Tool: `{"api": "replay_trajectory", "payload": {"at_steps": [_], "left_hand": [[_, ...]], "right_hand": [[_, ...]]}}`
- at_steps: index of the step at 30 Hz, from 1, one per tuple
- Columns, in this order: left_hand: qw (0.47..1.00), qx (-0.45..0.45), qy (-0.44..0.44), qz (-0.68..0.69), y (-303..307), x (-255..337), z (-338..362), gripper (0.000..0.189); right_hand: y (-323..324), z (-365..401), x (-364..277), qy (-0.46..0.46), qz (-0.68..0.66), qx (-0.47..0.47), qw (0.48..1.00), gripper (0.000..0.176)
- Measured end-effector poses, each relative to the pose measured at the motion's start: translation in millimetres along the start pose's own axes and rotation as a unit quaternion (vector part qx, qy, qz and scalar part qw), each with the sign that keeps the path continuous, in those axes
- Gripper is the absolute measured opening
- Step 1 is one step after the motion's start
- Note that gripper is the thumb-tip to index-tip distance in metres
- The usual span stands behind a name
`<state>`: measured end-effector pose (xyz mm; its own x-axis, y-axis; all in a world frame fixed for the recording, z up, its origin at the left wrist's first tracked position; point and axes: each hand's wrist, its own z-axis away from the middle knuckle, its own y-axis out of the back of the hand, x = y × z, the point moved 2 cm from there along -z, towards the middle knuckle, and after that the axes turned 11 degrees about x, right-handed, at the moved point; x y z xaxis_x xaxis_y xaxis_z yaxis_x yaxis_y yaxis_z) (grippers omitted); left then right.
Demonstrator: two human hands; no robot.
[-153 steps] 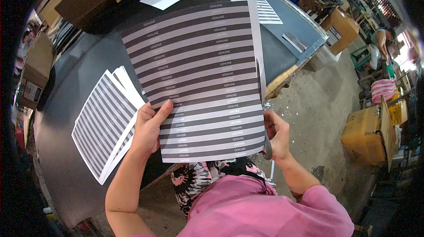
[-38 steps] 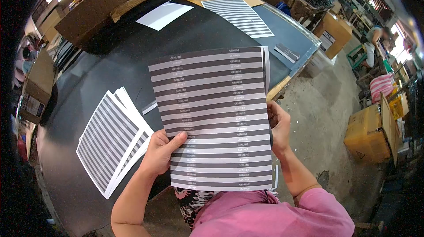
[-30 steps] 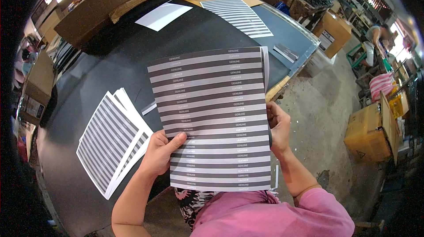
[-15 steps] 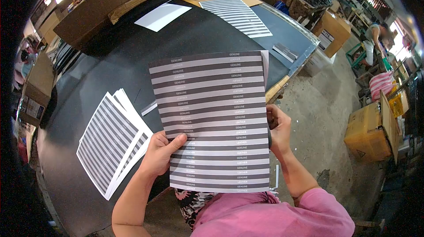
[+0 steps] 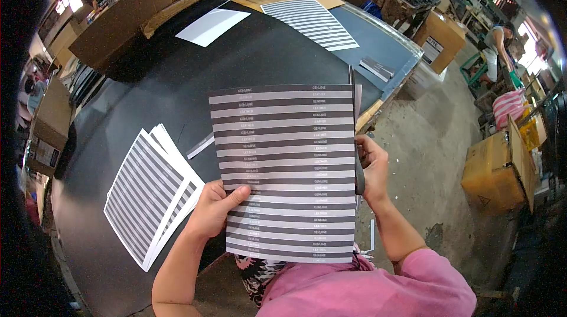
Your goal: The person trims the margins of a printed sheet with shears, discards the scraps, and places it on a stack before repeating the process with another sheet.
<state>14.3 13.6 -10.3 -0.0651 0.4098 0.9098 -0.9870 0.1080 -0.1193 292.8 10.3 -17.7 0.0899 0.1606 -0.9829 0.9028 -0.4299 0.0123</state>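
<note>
A sheet printed in dark and pale stripes with "GENUINE LEATHER" (image 5: 286,163) is held up in front of me. My left hand (image 5: 215,205) grips its left side, thumb on the front and the other fingers behind. At its right edge, my right hand (image 5: 373,166) is closed around a pair of scissors (image 5: 359,176). Their dark handle shows beside my fingers, and a blade tip rises past the sheet's top right corner. The rest of the scissors is hidden by the sheet. Left of my left hand lies a fanned pile of similar striped sheets (image 5: 147,199).
On the black tabletop (image 5: 136,92) lie a white sheet (image 5: 212,26), another striped sheet (image 5: 310,21) and a narrow strip (image 5: 201,147). Cut strips (image 5: 377,69) rest near the right edge. Cardboard boxes (image 5: 493,172) stand on the floor at right, where another person (image 5: 496,51) bends over.
The held sheet has dropped slightly and stands straighter. More of the scissors now shows: the blade tip above the top edge and the handle by my right hand.
</note>
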Motion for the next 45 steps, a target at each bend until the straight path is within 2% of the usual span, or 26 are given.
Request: {"api": "replay_trajectory", "payload": {"at_steps": [8, 10, 12, 14, 16, 19, 26, 30, 33, 38, 40, 42, 43, 45], "left_hand": [[0.994, 0.06, -0.068, -0.055, 17, 22, 0, 0.025], [0.988, 0.069, -0.122, -0.061, 32, 32, -2, 0.024], [0.983, 0.087, -0.117, -0.11, 51, 49, 1, 0.027], [0.978, 0.053, -0.103, -0.175, 78, 56, 1, 0.028], [0.97, 0.04, -0.119, -0.209, 99, 57, -3, 0.025], [0.967, 0.063, -0.088, -0.233, 105, 56, -3, 0.025], [0.963, 0.016, -0.073, -0.26, 106, 49, -8, 0.028], [0.962, 0.018, -0.068, -0.264, 111, 44, -12, 0.033], [0.963, 0.016, -0.063, -0.261, 112, 42, -14, 0.035], [0.962, 0.03, -0.053, -0.268, 108, 45, -13, 0.034], [0.962, 0.042, -0.027, -0.268, 112, 43, -14, 0.033], [0.965, 0.039, -0.034, -0.256, 112, 42, -15, 0.033], [0.969, 0.036, -0.042, -0.243, 112, 41, -15, 0.033], [0.969, 0.033, -0.039, -0.241, 114, 41, -15, 0.033]], "right_hand": [[0, 18, -9, -0.006, 0.002, -0.019, 1.0, 0.022], [3, 27, -12, -0.133, 0.016, -0.07, 0.989, 0.022], [11, 34, -6, -0.157, 0.007, -0.11, 0.981, 0.027], [19, 42, -3, -0.179, 0.036, -0.216, 0.959, 0.032], [23, 53, 3, -0.214, 0.027, -0.251, 0.944, 0.036], [27, 63, 9, -0.206, 0.084, -0.348, 0.911, 0.042], [24, 60, 8, -0.223, 0.092, -0.345, 0.907, 0.055], [24, 61, 16, -0.194, 0.066, -0.354, 0.913, 0.047], [24, 60, 16, -0.168, 0.108, -0.371, 0.907, 0.047], [24, 52, 12, -0.177, 0.152, -0.383, 0.894, 0.052], [23, 51, 14, -0.167, 0.166, -0.391, 0.89, 0.052], [21, 50, 16, -0.109, 0.155, -0.398, 0.898, 0.047], [20, 49, 13, -0.11, 0.155, -0.398, 0.897, 0.047], [16, 48, 8, -0.168, 0.133, -0.392, 0.895, 0.045]]}}
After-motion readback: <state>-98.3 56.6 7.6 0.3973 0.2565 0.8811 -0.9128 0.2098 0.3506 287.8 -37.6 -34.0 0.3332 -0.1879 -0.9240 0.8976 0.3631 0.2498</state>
